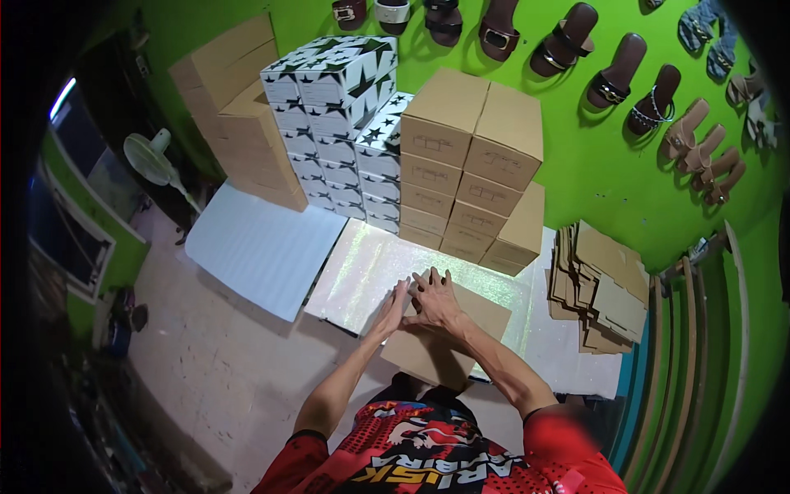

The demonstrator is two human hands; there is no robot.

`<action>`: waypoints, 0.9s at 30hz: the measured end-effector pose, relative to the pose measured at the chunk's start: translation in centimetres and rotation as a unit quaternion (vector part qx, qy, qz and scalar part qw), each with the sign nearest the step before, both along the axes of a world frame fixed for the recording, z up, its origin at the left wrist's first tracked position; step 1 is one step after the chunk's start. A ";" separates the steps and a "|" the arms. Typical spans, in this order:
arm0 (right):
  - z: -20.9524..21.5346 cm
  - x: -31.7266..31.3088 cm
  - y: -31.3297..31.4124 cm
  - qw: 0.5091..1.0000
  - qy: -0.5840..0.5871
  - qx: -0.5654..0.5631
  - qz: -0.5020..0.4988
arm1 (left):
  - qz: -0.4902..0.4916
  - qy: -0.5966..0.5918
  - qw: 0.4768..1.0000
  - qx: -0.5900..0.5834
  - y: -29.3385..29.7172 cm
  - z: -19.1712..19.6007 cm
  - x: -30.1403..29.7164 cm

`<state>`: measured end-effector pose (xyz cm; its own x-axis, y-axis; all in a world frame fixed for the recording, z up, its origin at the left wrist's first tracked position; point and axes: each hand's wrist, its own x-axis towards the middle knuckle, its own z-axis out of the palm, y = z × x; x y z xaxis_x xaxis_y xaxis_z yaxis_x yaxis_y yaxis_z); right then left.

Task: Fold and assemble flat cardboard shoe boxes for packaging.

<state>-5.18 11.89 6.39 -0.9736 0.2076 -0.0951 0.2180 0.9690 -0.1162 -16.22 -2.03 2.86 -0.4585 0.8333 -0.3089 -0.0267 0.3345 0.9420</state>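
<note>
A plain brown cardboard box (484,311) lies at the table's near edge in front of me, with a shaded panel or flap (424,360) on the side toward my body. My right hand (436,303) rests on the box's left end, its fingers spread and bent a little over the edge. Close beside it, my left hand (393,309) is stretched out along the left side of the box, the fingers straight. The two hands nearly meet at that end. Part of the box is covered by my right hand and forearm.
Brown boxes (444,107) and white star-patterned boxes (341,78) are stacked along the table's back. Flattened cardboard (609,280) is piled at right. A pale padded sheet (263,247) lies left, near a fan (152,160). Sandals (568,41) hang on the green wall.
</note>
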 end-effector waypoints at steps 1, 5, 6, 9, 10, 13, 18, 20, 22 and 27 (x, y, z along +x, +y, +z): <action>0.6 0.8 0.3 0.998 0.056 0.009 -0.018 | -0.016 0.029 0.999 -0.012 0.5 2.1 0.8; 5.3 2.9 0.2 0.980 0.180 0.047 -0.071 | -0.053 0.180 0.979 0.082 1.3 8.1 2.5; 6.3 3.6 -0.1 0.965 0.242 0.032 -0.094 | -0.063 0.182 0.978 0.086 1.6 9.4 2.8; 8.6 6.1 -0.2 0.935 0.330 0.037 -0.125 | -0.080 0.306 0.934 0.168 2.7 12.1 3.9; 8.8 7.0 -0.5 0.921 0.360 0.045 -0.143 | -0.090 0.306 0.932 0.174 3.0 12.8 4.4; 8.1 9.8 -1.7 0.881 0.420 0.037 -0.216 | -0.147 0.412 0.882 0.177 3.7 13.7 5.6; 4.3 14.1 -4.9 0.895 0.318 0.017 -0.314 | -0.244 0.437 0.849 0.168 3.5 10.6 6.4; 3.8 15.2 -5.5 0.898 0.302 -0.002 -0.320 | -0.290 0.466 0.818 0.171 3.5 10.3 6.5; 4.0 15.7 -5.7 0.897 0.297 0.000 -0.327 | -0.286 0.469 0.816 0.181 3.5 9.8 6.4; 6.3 15.7 -2.3 0.916 0.287 0.019 -0.279 | -0.297 0.473 0.802 0.210 3.4 9.7 5.2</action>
<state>10.52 9.54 12.66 -0.6023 0.6814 0.4159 0.5944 0.7306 -0.3360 -10.98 1.38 12.57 0.1953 0.9308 0.3088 0.8137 -0.3296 0.4788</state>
